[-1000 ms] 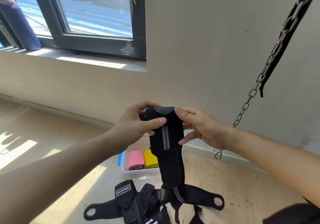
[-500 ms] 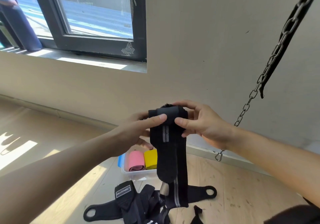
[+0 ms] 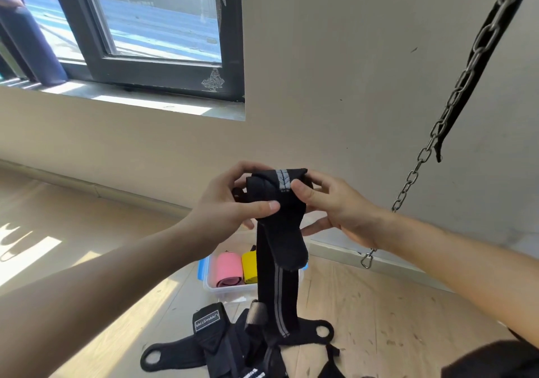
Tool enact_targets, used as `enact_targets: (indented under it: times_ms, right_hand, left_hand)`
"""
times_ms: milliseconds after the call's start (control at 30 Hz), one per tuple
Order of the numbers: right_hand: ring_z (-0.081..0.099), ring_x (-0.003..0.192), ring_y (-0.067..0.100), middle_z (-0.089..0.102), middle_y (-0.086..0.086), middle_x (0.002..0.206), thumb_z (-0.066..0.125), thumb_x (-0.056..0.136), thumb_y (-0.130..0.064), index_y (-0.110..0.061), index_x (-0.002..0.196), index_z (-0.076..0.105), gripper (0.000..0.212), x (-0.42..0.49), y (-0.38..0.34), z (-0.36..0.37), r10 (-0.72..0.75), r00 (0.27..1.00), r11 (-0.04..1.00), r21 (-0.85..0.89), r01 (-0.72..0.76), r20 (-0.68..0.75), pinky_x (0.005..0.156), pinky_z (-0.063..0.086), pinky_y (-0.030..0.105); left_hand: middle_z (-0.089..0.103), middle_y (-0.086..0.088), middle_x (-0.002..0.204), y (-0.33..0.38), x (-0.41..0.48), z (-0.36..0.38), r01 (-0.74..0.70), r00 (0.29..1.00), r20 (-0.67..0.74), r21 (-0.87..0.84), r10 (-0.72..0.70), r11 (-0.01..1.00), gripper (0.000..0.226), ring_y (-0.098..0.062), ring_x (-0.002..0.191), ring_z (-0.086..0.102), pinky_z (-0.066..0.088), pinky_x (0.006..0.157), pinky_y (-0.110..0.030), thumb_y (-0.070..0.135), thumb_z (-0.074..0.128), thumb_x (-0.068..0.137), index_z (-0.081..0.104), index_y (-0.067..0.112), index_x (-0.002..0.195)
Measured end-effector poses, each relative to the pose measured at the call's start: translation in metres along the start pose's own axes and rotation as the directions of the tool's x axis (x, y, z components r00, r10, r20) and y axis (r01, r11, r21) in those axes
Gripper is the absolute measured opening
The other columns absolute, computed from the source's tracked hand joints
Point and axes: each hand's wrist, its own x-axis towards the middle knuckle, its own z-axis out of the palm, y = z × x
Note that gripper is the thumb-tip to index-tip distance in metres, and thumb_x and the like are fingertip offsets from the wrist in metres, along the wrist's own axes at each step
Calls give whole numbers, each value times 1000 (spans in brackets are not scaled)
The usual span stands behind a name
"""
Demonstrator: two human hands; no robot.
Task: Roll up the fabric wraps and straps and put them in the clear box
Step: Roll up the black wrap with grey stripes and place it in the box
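Observation:
I hold a black wrap with a grey stripe [image 3: 278, 290] up in front of me, its top end partly rolled. My left hand [image 3: 233, 202] pinches the roll from the left with the thumb across its front. My right hand [image 3: 332, 202] grips the roll's right side. The loose tail hangs down towards the floor. Behind the tail, a clear box [image 3: 226, 288] on the floor holds a pink roll [image 3: 229, 269] and a yellow roll [image 3: 248, 265]. A pile of black straps [image 3: 221, 345] lies on the floor below.
A steel chain [image 3: 455, 91] with a black strap hangs diagonally at the right, ending in a clip [image 3: 367, 259]. A dark-framed window [image 3: 163, 65] is set in the beige wall ahead. The floor is pale wood with sun patches at the left.
The roll has grown by a turn or so: the grey stripe now shows on top of it. The hanging tail has shortened and lifted off the strap pile.

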Motion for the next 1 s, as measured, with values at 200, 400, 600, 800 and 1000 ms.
enact_targets:
  times_ms: [200,400,600,800,1000]
  right_hand:
    - [71,97,24,74,14,111,74,80,-34,-19,126,64,50,-1,1,-4,-68,998,996,60,69,-13,60,56,33]
    - [71,97,26,72,17,113,76,80,-12,-18,119,62,42,0,3,-5,-177,983,983,33,179,-41,68,57,33]
    - [71,101,23,70,2,115,68,88,9,-26,127,60,53,0,2,-6,-171,985,985,34,171,-22,74,62,45]
    - [69,114,29,69,4,122,68,87,-29,-38,135,54,51,-3,-2,-6,17,989,999,46,-23,145,82,61,54]
    - [73,104,29,73,7,116,75,79,-42,-23,126,62,53,-1,-3,3,12,1000,995,101,-12,7,73,62,47]
  left_hand:
    - [75,10,97,-1,1,-3,-19,999,36,48,18,999,58,-10,84,72,58,59,-29,6,87,77,60,23,126]
    - [76,0,109,0,0,-4,200,961,213,-91,-177,976,35,-21,96,73,59,62,-31,53,59,87,72,35,114]
    - [73,-6,106,0,3,-6,117,988,108,-74,-108,990,44,-21,91,70,52,53,-24,41,72,82,68,21,121]
    - [70,-2,99,2,2,-6,26,999,35,-135,-21,990,47,-12,85,69,53,54,-23,17,84,79,65,15,122]
    - [71,0,109,-3,0,-1,-76,997,13,-14,76,997,52,-14,95,70,56,64,-23,-2,83,78,62,19,120]
